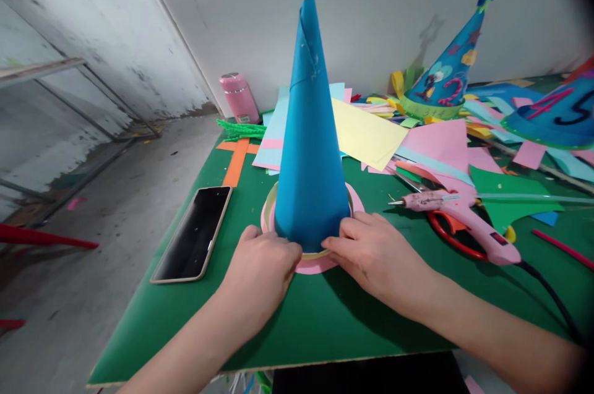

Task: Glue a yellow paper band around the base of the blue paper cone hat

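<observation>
Our table (371, 332) leaves a strip before its six-o'clock edge. At twelve, our blue cone (312, 153) stands in a pink ring (315, 266); uneven pressing could skew it. A glue gun (477, 224) crowds three. Our left hand (265, 261) and right hand (378, 252), mostly closed, touch its base, exact hold hidden.

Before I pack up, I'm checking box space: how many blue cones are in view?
3: plain cone between left hand and right hand; starred cone at back right; cone marked 5, partly cut off at right edge.
</observation>
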Demonstrator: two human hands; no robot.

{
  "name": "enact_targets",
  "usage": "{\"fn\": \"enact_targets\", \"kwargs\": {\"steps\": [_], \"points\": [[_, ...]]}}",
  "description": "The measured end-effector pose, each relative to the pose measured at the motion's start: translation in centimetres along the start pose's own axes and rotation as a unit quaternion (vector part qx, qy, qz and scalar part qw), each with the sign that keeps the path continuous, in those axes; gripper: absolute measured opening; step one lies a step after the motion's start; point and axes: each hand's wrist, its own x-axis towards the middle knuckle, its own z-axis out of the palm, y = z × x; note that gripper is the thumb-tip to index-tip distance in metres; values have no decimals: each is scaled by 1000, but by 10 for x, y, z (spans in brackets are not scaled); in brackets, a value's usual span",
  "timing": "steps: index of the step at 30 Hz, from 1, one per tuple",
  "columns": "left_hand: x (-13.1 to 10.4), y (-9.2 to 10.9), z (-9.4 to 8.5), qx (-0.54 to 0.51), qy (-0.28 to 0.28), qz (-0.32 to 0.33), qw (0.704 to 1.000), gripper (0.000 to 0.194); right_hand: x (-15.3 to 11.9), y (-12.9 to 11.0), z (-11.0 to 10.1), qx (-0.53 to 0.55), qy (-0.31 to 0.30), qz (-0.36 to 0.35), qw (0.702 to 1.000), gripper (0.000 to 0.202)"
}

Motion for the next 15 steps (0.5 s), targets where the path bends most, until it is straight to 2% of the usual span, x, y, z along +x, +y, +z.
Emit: {"fn": "enact_targets", "kwargs": {"steps": [2, 4, 7, 10, 12, 15], "points": [[-2, -1, 2, -9, 8, 1, 1000, 25, -8, 7, -9, 18, 39, 15, 999, 15], [-3, -2, 4, -19, 21, 2, 1000, 24, -22, 19, -20, 26, 103, 65, 992, 17], [-6, -3, 4, -35, 37, 2, 999, 22, -51, 43, -34, 15, 157, 217, 963, 20], [-11, -2, 4, -39, 59, -4, 997, 20, -84, 64, -40, -29, 161, 350, 923, 26], [-17, 1, 8, -37, 111, -17, 993, 19, -102, 74, -39, -76, 145, 394, 905, 32], [-28, 12, 21, -40, 251, -13, 967, 16, -118, 81, -35, -99, 111, 413, 898, 37]]}}
